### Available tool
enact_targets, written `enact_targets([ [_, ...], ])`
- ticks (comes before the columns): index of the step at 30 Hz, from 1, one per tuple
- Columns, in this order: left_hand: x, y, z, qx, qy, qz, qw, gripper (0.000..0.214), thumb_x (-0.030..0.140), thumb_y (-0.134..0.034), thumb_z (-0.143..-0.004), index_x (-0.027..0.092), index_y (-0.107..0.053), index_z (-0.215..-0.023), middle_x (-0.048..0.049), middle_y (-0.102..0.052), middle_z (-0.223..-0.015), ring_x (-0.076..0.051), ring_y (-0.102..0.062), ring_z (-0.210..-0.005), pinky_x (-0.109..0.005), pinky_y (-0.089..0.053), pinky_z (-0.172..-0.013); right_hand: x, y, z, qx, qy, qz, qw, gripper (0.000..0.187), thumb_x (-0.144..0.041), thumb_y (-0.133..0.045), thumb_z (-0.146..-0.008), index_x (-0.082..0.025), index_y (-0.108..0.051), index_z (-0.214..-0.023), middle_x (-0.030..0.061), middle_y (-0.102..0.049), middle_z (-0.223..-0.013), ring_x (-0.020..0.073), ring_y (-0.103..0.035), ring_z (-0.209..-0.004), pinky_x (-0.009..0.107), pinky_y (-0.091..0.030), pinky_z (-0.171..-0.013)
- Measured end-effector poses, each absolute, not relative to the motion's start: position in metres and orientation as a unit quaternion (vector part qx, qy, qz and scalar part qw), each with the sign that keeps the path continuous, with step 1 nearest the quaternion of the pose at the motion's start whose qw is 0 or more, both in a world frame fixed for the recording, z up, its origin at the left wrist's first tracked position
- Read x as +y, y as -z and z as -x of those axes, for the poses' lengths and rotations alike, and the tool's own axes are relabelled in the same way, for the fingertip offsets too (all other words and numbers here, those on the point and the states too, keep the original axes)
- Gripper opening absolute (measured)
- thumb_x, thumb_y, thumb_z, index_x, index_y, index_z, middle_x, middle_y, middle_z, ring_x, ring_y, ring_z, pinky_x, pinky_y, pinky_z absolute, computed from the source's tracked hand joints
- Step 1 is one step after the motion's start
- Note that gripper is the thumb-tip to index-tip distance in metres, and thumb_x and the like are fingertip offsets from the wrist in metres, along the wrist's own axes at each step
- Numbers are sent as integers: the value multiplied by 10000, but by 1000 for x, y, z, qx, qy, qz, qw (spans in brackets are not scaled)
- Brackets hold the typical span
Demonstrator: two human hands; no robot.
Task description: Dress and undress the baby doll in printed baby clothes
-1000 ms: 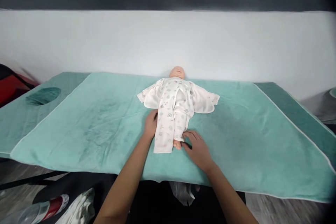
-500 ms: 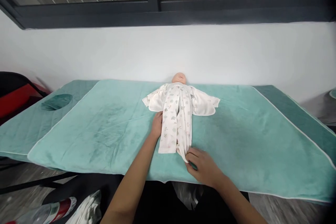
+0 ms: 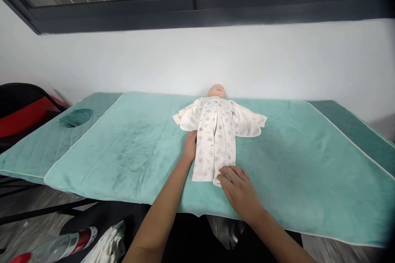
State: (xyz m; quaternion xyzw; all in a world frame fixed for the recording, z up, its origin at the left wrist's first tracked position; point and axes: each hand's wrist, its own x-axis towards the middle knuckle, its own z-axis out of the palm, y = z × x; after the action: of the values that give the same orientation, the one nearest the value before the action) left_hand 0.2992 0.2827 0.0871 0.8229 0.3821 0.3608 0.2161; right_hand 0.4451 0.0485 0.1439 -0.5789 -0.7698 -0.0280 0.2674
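White printed baby trousers (image 3: 205, 152) lie flat, legs toward me, overlapping a white wide-sleeved top (image 3: 249, 123). A doll's head (image 3: 216, 91) shows above the collar; the clothes cover its body area. My left hand (image 3: 190, 146) rests along the left edge of the trousers, touching the fabric, fingers loosely bent and partly hidden. On the lower right leg lies my right hand (image 3: 239, 187), with its fingers slightly apart over the cloth near the hem. It covers that leg's right corner.
The clothes lie on a green padded massage bed (image 3: 302, 172) with a face hole at its left end, against a white wall (image 3: 138, 61). A black-and-red chair (image 3: 27, 115) stands left. A plastic bottle (image 3: 58, 246) and crumpled white cloth (image 3: 106, 246) are at lower left.
My right hand has moved from pinching the hem's tip to lying over the trouser leg. That leg now looks wider and flatter. My left hand stays by the left edge. The view has shifted slightly.
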Motion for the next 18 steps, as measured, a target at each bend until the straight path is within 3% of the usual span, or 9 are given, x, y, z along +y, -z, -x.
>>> enact_targets([
  [4, 288, -88, -303, 393, -359, -826, 186, 344, 259, -484, -930, 196, -667, -1214, -134, -622, -1276, -290, -532, -1199, -455, -423, -1039, 36, -151, -446, -817, -3, 510, 269, 301, -85, -450, -964, -233, -661, -1118, 69, -687, -1032, 235, -612, -951, 405, -494, -794],
  [7, 297, -94, -308, 392, -340, -848, 112, 340, 278, -520, -926, 204, -665, -1225, -159, -566, -1355, -336, -451, -1301, -503, -358, -1085, 46, -166, -468, -847, -103, 449, 266, 180, -189, -505, -992, -241, -668, -1047, 35, -690, -1013, 203, -617, -935, 375, -502, -830],
  [9, 304, -99, -312, 377, -330, -864, 59, 338, 280, -540, -921, 200, -663, -1225, -176, -560, -1369, -357, -418, -1346, -538, -304, -1118, 70, -171, -493, -824, -152, 447, 314, 143, -261, -529, -1000, -239, -670, -981, 27, -693, -986, 188, -625, -937, 353, -510, -858],
  [11, 312, -102, -315, 350, -329, -877, 30, 317, 284, -552, -915, 201, -673, -1196, -172, -602, -1308, -355, -444, -1326, -560, -252, -1152, 105, -167, -520, -758, -103, 529, 367, 192, -242, -481, -1012, -217, -664, -959, 58, -692, -975, 206, -621, -950, 358, -515, -845],
  [15, 322, -99, -314, 307, -346, -886, 28, 253, 302, -509, -934, 233, -706, -1077, -100, -688, -982, -290, -586, -1057, -538, -287, -1154, 179, -140, -544, -678, 26, 695, 238, 260, -148, -497, -944, -154, -676, -1133, 159, -643, -1243, 316, -534, -1188, 457, -446, -988],
  [18, 325, -92, -312, 312, -380, -869, 53, 258, 300, -470, -948, 243, -703, -1043, -84, -685, -928, -273, -604, -1006, -504, -349, -1124, 205, -123, -538, -696, 28, 688, 203, 361, -136, -458, -947, -127, -628, -1264, 171, -614, -1301, 299, -499, -1265, 456, -354, -1121],
])
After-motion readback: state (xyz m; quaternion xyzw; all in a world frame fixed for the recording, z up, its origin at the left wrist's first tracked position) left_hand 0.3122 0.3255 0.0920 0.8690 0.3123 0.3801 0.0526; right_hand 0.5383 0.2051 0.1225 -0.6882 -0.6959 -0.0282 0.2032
